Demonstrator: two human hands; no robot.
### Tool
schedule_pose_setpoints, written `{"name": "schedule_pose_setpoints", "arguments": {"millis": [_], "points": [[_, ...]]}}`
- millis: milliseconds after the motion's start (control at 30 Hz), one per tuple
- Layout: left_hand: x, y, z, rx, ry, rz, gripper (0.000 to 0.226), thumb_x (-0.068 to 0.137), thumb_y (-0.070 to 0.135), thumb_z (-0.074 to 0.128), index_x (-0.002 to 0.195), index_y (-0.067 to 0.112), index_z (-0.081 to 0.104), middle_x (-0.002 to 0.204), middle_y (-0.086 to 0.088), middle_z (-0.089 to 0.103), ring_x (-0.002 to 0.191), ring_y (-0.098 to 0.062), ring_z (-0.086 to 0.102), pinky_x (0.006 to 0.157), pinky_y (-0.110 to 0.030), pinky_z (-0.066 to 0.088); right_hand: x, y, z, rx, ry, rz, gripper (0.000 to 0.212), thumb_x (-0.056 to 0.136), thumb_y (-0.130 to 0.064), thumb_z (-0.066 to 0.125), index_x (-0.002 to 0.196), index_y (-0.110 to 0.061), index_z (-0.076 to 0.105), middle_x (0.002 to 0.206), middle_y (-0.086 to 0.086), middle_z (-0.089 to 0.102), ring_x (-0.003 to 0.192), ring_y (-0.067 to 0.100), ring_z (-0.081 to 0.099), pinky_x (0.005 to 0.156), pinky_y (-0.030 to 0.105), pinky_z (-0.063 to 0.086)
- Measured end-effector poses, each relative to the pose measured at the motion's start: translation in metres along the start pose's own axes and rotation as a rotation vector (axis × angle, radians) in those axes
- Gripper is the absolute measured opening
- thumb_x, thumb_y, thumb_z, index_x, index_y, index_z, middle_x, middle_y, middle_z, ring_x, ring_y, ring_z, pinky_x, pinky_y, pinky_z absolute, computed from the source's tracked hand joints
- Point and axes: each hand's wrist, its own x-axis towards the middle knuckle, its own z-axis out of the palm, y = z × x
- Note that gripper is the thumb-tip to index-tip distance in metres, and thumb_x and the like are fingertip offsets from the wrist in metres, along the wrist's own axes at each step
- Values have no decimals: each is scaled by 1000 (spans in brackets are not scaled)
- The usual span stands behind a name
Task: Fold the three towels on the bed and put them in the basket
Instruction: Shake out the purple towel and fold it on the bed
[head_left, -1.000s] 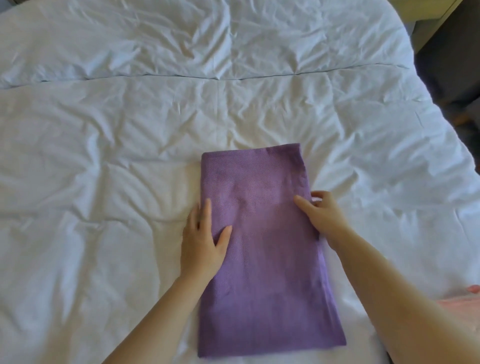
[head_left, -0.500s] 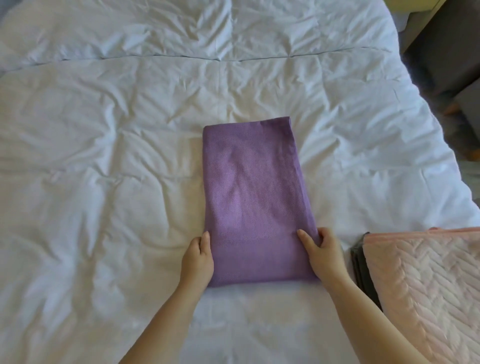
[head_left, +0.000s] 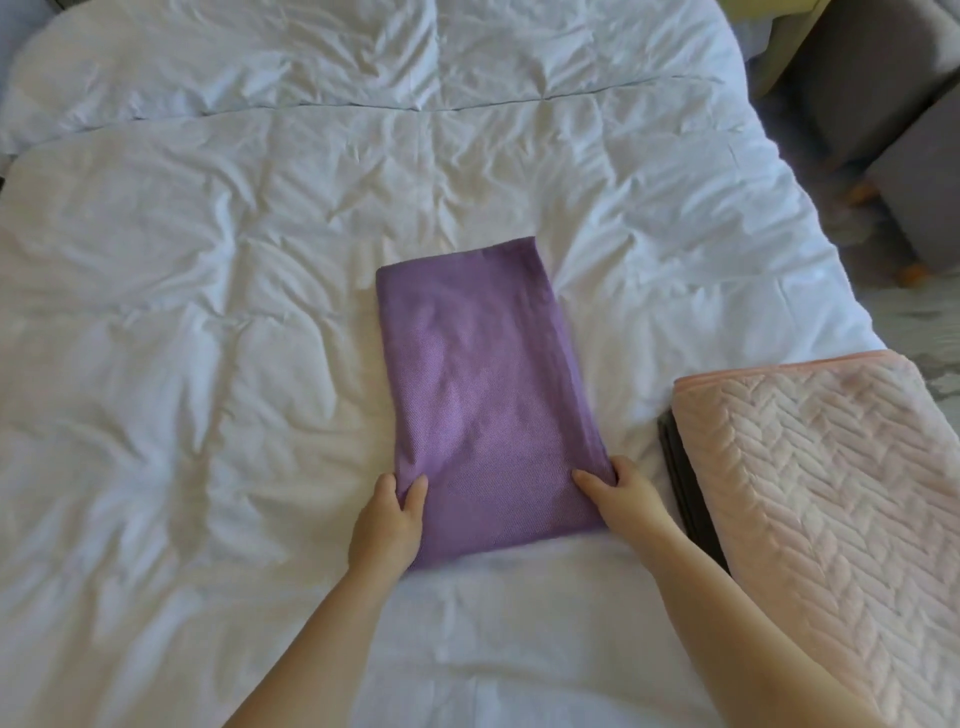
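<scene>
A purple towel (head_left: 480, 384) lies folded into a long strip in the middle of the white bed (head_left: 208, 312). My left hand (head_left: 389, 525) pinches its near left corner, thumb on top and fingers under the edge. At the near right corner my right hand (head_left: 623, 493) grips the towel the same way. A pink quilted towel (head_left: 821, 499) lies folded at the right edge of the bed, on top of a dark folded towel (head_left: 691, 499) of which only a strip shows. No basket is in view.
The bed's right edge drops to a patterned floor (head_left: 924, 322). Grey furniture with wooden feet (head_left: 914, 156) stands at the far right. The duvet is wrinkled all over.
Both hands slid from the towel's middle down to its near corners and took hold of them. The view shifted, bringing the pink towel into sight.
</scene>
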Motion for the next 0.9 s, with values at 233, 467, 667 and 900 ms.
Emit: {"name": "schedule_pose_setpoints", "arguments": {"millis": [233, 467, 667, 900], "points": [[-63, -42, -3, -85, -257, -52, 14, 88, 31, 64, 85, 18, 59, 85, -1, 65, 85, -24, 62, 74, -31, 45, -80, 58, -2, 53, 96, 50, 29, 85, -32, 66, 104, -14, 56, 87, -4, 59, 79, 15, 56, 60, 27, 41], [-142, -79, -21, -111, -360, -101, 30, 93, 35, 56, 106, 8, 53, 101, -6, 62, 92, -24, 60, 76, -34, 46, -185, 89, 15, 101, 117, 147, 27, 87, -38, 64, 101, -17, 55, 86, -4, 58, 77, 13, 56, 55, 23, 40], [-168, -55, -79, -536, -527, -172, 16, 92, 14, 60, 105, 6, 63, 101, -9, 70, 88, -21, 67, 76, -36, 58, -245, 65, -2, 322, 95, 185, 22, 87, -31, 66, 88, -9, 61, 75, 3, 56, 64, 15, 54, 49, 19, 47], [-169, 68, -146, -660, -451, 3, 15, 93, 12, 58, 78, 9, 62, 59, -3, 53, 45, -10, 48, 37, -16, 36, -257, -22, -74, 653, 130, 78, 8, 86, -16, 66, 83, -10, 63, 77, 8, 54, 69, 13, 53, 54, 22, 49]]}}
